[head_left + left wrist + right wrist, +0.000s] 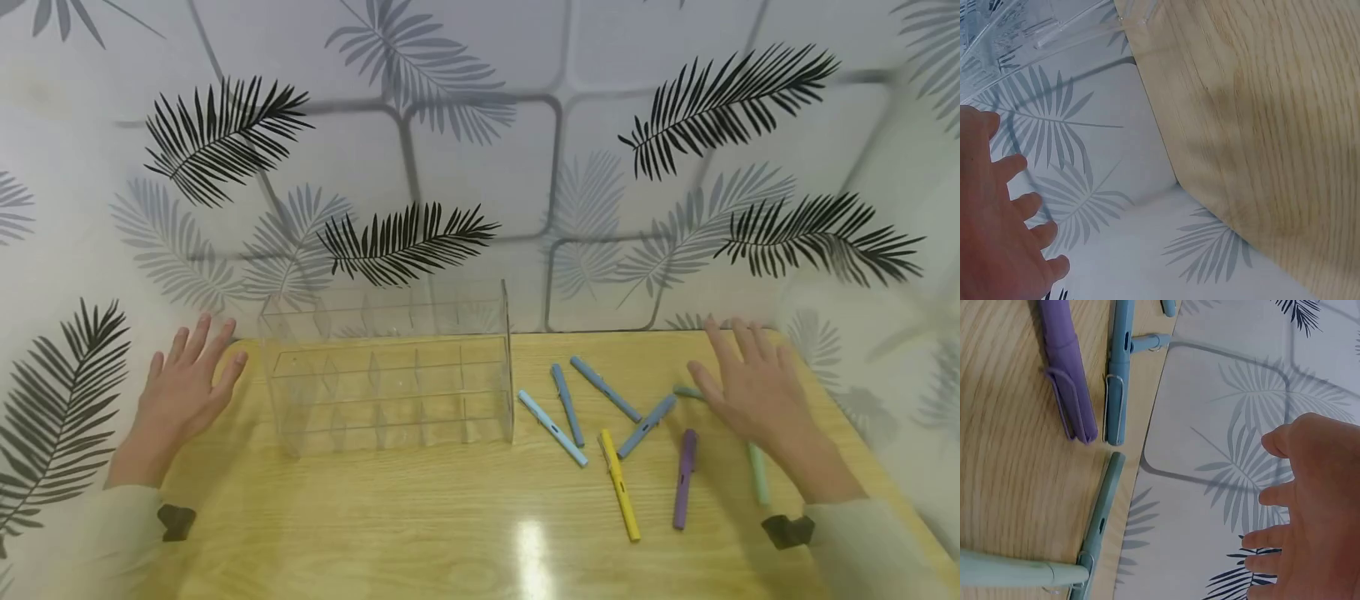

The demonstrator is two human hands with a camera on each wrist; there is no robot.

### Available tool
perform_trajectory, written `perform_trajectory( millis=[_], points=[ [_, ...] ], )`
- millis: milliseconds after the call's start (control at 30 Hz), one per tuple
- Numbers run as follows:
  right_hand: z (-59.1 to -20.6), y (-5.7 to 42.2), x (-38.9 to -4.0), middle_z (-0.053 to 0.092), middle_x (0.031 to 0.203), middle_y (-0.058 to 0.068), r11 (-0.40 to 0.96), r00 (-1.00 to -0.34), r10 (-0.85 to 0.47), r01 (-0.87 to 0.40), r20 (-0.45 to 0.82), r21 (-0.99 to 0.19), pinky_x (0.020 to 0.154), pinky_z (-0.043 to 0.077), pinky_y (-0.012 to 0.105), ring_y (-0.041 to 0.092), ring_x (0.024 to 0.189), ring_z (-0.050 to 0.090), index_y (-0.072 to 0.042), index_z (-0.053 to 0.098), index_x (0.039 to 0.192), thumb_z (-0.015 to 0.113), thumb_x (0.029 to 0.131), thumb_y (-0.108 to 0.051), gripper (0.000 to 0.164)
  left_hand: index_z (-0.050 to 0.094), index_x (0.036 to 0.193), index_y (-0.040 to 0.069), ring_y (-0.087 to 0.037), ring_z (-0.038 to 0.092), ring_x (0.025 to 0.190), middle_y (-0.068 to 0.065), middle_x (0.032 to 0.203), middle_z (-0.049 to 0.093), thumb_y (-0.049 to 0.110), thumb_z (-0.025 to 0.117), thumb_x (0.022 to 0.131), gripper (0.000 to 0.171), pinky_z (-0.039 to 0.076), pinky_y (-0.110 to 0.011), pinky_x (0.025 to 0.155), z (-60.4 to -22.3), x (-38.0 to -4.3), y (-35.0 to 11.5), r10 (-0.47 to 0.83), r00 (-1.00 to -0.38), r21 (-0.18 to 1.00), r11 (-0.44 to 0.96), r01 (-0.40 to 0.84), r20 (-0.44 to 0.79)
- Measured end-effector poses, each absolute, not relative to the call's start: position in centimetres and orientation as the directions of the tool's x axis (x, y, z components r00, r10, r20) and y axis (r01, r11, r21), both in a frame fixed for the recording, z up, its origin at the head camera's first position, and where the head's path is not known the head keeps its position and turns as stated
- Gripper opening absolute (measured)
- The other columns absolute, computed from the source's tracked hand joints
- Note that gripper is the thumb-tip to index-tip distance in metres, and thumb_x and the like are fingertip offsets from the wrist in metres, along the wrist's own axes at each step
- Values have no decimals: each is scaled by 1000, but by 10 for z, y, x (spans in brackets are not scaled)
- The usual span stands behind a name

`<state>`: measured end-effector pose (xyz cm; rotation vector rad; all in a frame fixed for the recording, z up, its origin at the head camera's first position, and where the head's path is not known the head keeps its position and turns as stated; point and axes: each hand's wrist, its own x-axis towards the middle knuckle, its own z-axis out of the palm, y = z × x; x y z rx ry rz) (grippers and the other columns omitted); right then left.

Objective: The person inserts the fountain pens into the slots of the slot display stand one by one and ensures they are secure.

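Note:
My left hand hovers with spread fingers just left of a clear plastic rack divided into compartments. On the right, my right hand is held out flat above the table, holding nothing. Beneath and beside it lie a dark green pen and a pale green pen, both partly hidden by the hand in the head view. A purple pen and a yellow pen lie nearer the front. Between them and the rack are a light blue pen and several darker blue pens.
The wooden table ends at a back edge against a white cloth printed with leaves. Its left corner shows in the left wrist view. A bright reflection lies on the tabletop near the front.

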<state>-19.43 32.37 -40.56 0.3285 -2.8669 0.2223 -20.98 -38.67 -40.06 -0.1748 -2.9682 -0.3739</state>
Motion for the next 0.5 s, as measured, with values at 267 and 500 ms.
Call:
perform_trajectory(
  millis=[267, 500],
  points=[
    [-413, 311, -192, 28, 151, 43, 941, -933, -203, -270, 298, -203, 108, 22, 78, 61, 139, 25, 1, 29, 158, 45, 109, -39, 65, 11, 166, 11, -58, 2, 149, -25, 169, -4, 44, 23, 113, 64, 6, -81, 111, -411, -201, -382, 76, -972, 346, 926, 151, 222],
    [-416, 289, -190, 38, 146, 39, 872, -919, -180, -314, 350, -377, 97, 36, 78, 62, 128, 37, 1, 35, 156, 54, 108, -31, 61, 13, 166, 15, -59, 5, 148, -20, 170, -2, 35, 28, 114, 58, 6, -83, 110, -420, -190, -373, 45, -956, 546, 813, 205, 291]
  ],
)
